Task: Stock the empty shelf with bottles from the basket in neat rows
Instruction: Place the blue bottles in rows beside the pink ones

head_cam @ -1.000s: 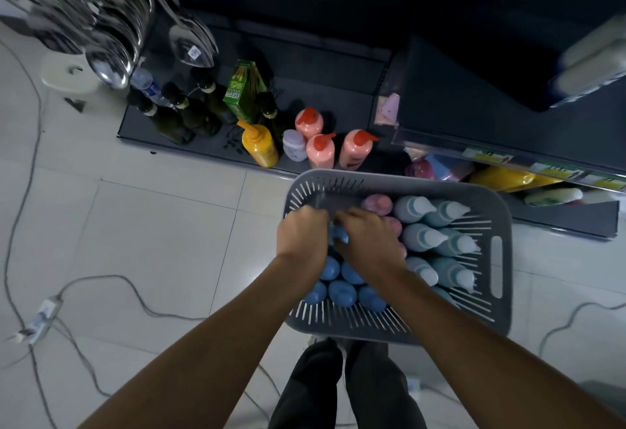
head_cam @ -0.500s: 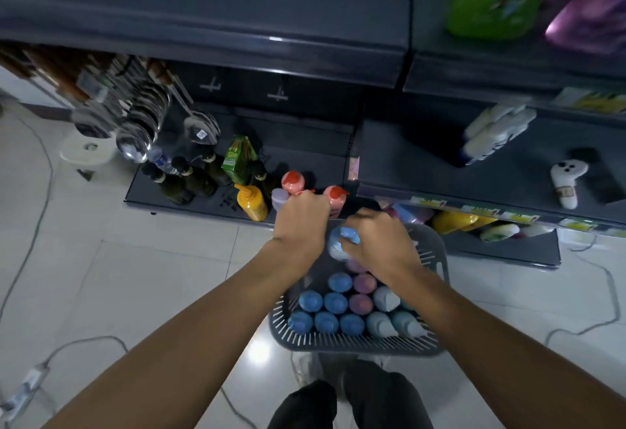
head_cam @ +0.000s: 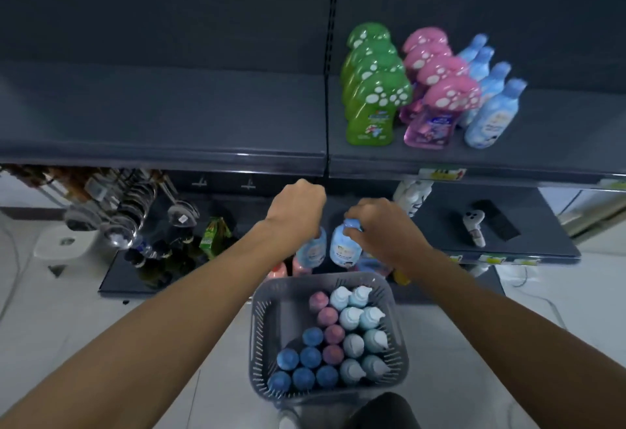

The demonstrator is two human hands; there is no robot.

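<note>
Above basket (head_cam: 325, 280), left hand (head_cam: 298, 212) and right hand (head_cam: 384, 225) fingers clamped on blue bottles (head_cam: 342, 249), labels unreadable

floor (head_cam: 84, 333): pale glossy square tiles, thin grout lines | furniture: dark grey metal shelving unit (head_cam: 169, 15) fills the upper view, flat back panel, slotted upright (head_cam: 333, 5) between two bays, yellow price strips (head_cam: 440, 174) on right-hand shelf edges | left: white plastic stool (head_cam: 64, 247) on the tiles near the unit | light: dim, soft glint along the shelf lip

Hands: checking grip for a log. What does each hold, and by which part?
Left hand grips the left blue bottle by its top; right hand pinches the right blue bottle's cap.
</note>
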